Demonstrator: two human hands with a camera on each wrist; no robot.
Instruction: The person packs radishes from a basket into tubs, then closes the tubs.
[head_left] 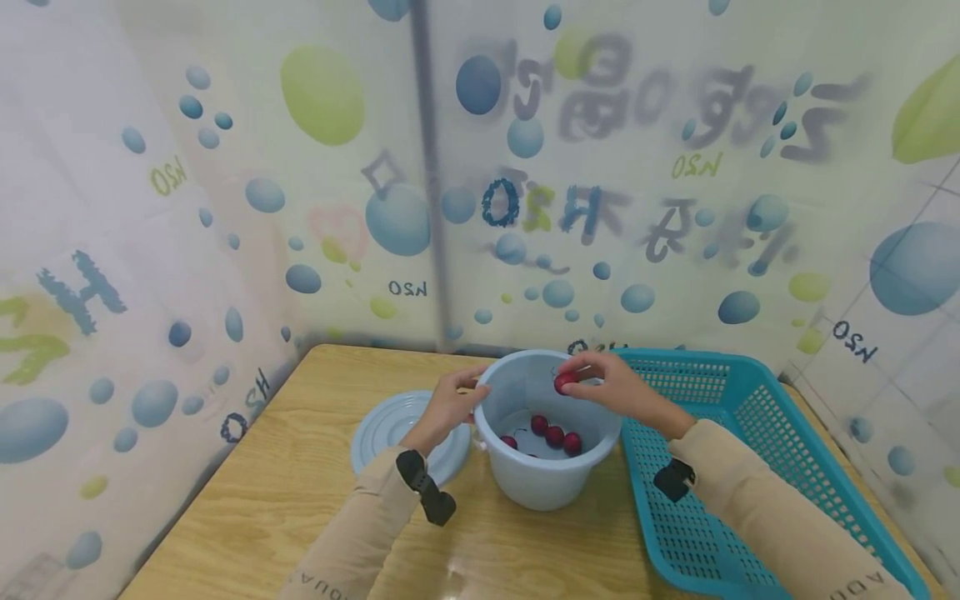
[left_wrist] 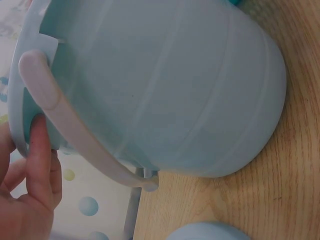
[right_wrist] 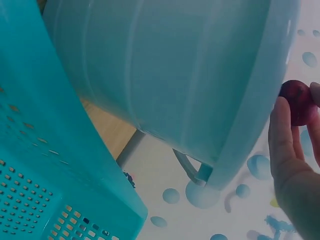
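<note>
A light blue bucket point(head_left: 536, 487) with a pale carrying handle point(left_wrist: 75, 132) stands on the wooden table. My left hand point(head_left: 450, 408) grips its rim on the left side, fingers tucked under the edge. Over the right part of the bucket's opening, my right hand point(head_left: 611, 385) pinches a round dark red cherry point(right_wrist: 298, 102) between thumb and fingers. Several more such cherries point(head_left: 554, 437) lie on the bucket's floor, one of them partly hidden by the near wall.
A turquoise perforated basket point(head_left: 813, 446) stands right of the bucket, under my right forearm. The bucket's round light blue lid point(head_left: 375, 433) lies on the table point(head_left: 300, 483) at the left, partly behind my left hand. A patterned curtain point(head_left: 345, 225) hangs behind the table.
</note>
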